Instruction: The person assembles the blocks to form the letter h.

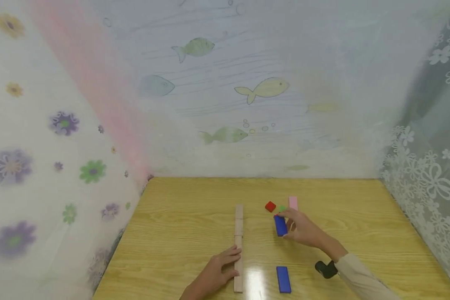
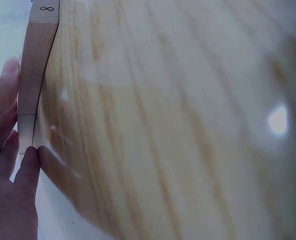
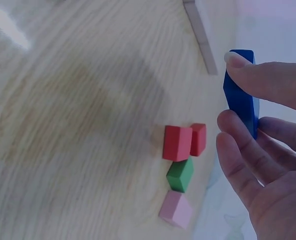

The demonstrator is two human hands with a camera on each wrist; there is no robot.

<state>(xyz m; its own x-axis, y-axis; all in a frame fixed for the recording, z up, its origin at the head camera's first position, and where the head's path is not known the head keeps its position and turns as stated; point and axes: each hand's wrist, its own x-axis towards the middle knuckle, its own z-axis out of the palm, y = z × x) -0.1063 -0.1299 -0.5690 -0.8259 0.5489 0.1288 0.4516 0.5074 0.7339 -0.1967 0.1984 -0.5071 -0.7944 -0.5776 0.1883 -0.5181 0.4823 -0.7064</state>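
In the head view my right hand [image 1: 303, 228] pinches a blue rectangular block [image 1: 280, 226] between thumb and fingertips, over the right half of the table. The right wrist view shows this blue block [image 3: 242, 95] held up on edge, with the thumb at one end. My left hand [image 1: 219, 268] rests its straight fingertips against the left side of a long row of plain wooden blocks [image 1: 239, 221]. In the left wrist view, one wooden block [image 2: 37, 65] in the row meets another marked with a figure 8.
A second blue block [image 1: 283, 279] lies near the front, right of the row. Beyond my right hand are a red block [image 1: 270, 206], a green block [image 1: 282, 208] and a pink block [image 1: 293, 203]. A black object [image 1: 326, 269] is beside my right sleeve. Patterned sheets surround the table.
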